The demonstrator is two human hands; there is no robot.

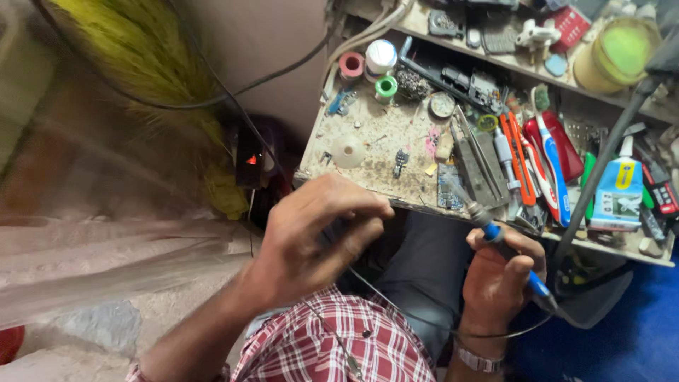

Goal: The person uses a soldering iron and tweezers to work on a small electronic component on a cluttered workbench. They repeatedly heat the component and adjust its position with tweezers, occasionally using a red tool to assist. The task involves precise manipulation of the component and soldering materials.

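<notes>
Gripping a blue-handled soldering iron (498,244) like a pen, the right hand (498,276) points its metal tip toward the bench (368,152) edge. The left hand (311,237) curls its fingers (361,212) tight over something small and dark, mostly hidden. Soldering looks about to begin; next, tip and part must meet steadily. On the dusty, scarred bench lie a toothbrush (552,152), tweezers (470,145) and a glue bottle (617,187).

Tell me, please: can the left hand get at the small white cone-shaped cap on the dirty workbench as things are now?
Probably yes. The white cap lies alone near the front edge of the workbench, just above the left hand, with nothing between them. But that hand's grip seems closed around something dark, so it is likely not free.
</notes>
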